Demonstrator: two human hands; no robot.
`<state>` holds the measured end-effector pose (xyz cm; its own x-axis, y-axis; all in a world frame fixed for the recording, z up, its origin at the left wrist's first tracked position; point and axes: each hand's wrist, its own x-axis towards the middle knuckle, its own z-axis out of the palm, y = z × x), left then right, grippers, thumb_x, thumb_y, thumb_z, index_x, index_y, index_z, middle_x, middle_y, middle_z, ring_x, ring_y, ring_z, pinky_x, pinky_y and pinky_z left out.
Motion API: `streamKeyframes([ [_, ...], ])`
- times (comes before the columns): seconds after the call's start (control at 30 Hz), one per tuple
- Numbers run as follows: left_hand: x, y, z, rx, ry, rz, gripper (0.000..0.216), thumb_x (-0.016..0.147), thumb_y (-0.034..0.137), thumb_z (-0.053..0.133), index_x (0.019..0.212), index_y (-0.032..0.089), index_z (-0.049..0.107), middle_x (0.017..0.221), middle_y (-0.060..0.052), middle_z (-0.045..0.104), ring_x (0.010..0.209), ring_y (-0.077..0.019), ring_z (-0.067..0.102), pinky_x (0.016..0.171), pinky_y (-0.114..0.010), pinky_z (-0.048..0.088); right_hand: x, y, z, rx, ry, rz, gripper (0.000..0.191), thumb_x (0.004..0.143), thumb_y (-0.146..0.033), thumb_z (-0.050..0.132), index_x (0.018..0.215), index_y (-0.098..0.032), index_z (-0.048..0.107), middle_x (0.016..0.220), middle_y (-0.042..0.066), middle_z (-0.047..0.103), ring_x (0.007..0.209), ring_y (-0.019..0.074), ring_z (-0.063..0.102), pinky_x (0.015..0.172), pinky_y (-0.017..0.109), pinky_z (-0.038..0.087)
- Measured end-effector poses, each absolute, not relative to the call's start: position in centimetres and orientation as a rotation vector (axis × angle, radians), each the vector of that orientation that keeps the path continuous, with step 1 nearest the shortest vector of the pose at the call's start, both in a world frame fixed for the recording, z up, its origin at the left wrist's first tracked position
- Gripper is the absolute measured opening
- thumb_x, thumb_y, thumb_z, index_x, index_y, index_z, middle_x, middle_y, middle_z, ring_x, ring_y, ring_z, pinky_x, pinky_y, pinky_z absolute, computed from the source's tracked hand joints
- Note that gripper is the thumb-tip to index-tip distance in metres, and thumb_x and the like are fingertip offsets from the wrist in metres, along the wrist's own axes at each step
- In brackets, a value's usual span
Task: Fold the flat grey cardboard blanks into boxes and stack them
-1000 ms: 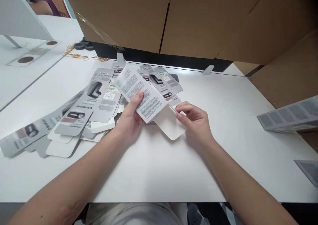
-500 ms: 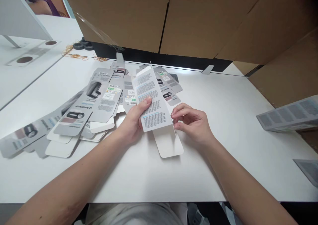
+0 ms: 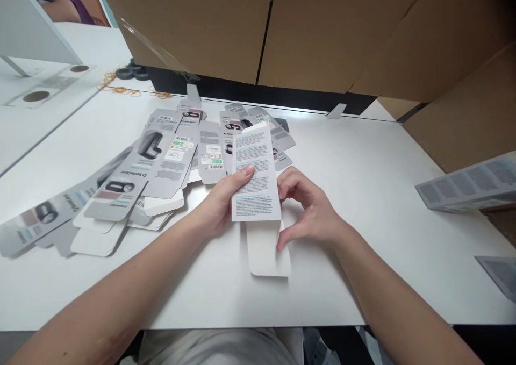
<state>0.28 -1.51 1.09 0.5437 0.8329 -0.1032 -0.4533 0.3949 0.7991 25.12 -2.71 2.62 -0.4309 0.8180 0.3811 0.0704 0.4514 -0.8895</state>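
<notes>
A small printed folding carton [image 3: 258, 198] stands tilted over the table with its text panel facing me. My left hand [image 3: 228, 195] grips it from the left, thumb across the printed text and fingers behind. From the lower end a long white flap [image 3: 264, 257] hangs out towards me. My right hand [image 3: 308, 206] is at the carton's right edge: its curled fingers touch the side, and the thumb is stretched down to the flap. The fingertips behind the edge are partly hidden.
Flat grey printed cartons [image 3: 133, 163] lie in an overlapping pile to the left and behind. A large cardboard sheet [image 3: 314, 37] stands at the back. Rubber bands [image 3: 124, 91] and black round parts [image 3: 131, 72] lie back left. Another printed carton [image 3: 467, 185] sits on the right.
The carton has turned more upright and shifted slightly right and towards me. My right thumb has spread away from the fingers and moved down onto the flap.
</notes>
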Motion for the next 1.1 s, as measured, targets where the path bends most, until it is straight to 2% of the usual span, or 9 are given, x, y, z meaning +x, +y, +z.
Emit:
streamKeyframes([
  [0.27,0.3,-1.5,1.6,0.802,0.572,0.87,0.068,0.1,0.079,0.091,0.133,0.02,0.088,0.118,-0.018,0.093,0.127,-0.0482,0.09,0.109,-0.059,0.074,24.5,-3.2,2.3,-0.818,-1.945,0.722,0.056,0.086,-0.059,0.117,0.086,-0.03,0.07,0.094,0.001,0.071,0.084,0.0254,0.068,0.071,0.041,0.057],
  [0.4,0.4,-1.7,1.4,0.789,0.561,0.843,0.065,0.102,0.077,0.091,0.134,0.02,0.088,0.122,-0.018,0.093,0.125,-0.0448,0.091,0.107,-0.055,0.075,24.5,-3.6,2.2,-0.862,-1.976,0.549,0.04,0.102,-0.042,0.1,0.083,-0.03,0.066,0.085,0.001,0.07,0.074,0.0234,0.067,0.063,0.039,0.051],
  [0.5,0.4,-1.8,1.5,0.772,0.599,0.851,0.062,0.104,0.073,0.092,0.137,0.021,0.087,0.13,-0.017,0.093,0.127,-0.0413,0.091,0.106,-0.051,0.075,24.5,-3.7,2.2,-0.892,-1.993,0.481,0.03,0.103,-0.032,0.088,0.083,-0.031,0.066,0.081,0.002,0.071,0.07,0.023,0.066,0.06,0.039,0.049],
  [0.63,0.4,-1.9,1.6,0.778,0.626,0.847,0.064,0.102,0.074,0.094,0.136,0.021,0.087,0.133,-0.019,0.092,0.126,-0.0418,0.091,0.093,-0.045,0.076,24.5,-3.7,2.2,-0.883,-1.995,0.377,0.025,0.103,-0.022,0.08,0.086,-0.03,0.064,0.078,0.0,0.068,0.068,0.0211,0.062,0.059,0.037,0.046],
  [0.8,0.7,-2.1,1.1,0.784,0.648,0.881,0.074,0.097,0.072,0.099,0.151,0.025,0.08,0.135,-0.019,0.092,0.119,-0.0451,0.092,0.085,-0.05,0.077,24.6,-3.6,2.4,-0.886,-1.971,0.296,0.027,0.097,-0.008,0.069,0.085,-0.028,0.058,0.074,-0.003,0.06,0.063,0.0176,0.054,0.057,0.035,0.039],
  [0.9,0.6,-2.1,1.1,0.784,0.635,0.88,0.075,0.099,0.069,0.1,0.155,0.025,0.077,0.133,-0.02,0.093,0.117,-0.0459,0.093,0.088,-0.052,0.077,24.6,-3.6,2.6,-0.917,-1.924,0.342,0.029,0.104,-0.017,0.077,0.082,-0.028,0.06,0.074,-0.002,0.062,0.064,0.0181,0.056,0.058,0.035,0.043],
  [1.0,0.4,-1.9,1.7,0.773,0.637,0.953,0.065,0.099,0.066,0.099,0.147,0.026,0.082,0.134,-0.017,0.093,0.127,-0.0465,0.091,0.091,-0.05,0.078,24.5,-3.6,2.9,-1.046,-1.83,0.471,0.037,0.107,-0.043,0.09,0.082,-0.029,0.066,0.076,-0.001,0.068,0.066,0.0202,0.06,0.061,0.037,0.052],
  [1.1,0.1,-1.5,2.5,0.708,0.64,1.126,0.062,0.098,0.067,0.098,0.146,0.031,0.081,0.135,-0.01,0.094,0.139,-0.0467,0.087,0.097,-0.051,0.079,24.4,-3.6,3.2,-1.169,-1.698,0.623,0.05,0.107,-0.071,0.092,0.087,-0.029,0.073,0.082,0.002,0.074,0.071,0.0218,0.065,0.068,0.039,0.059],
])
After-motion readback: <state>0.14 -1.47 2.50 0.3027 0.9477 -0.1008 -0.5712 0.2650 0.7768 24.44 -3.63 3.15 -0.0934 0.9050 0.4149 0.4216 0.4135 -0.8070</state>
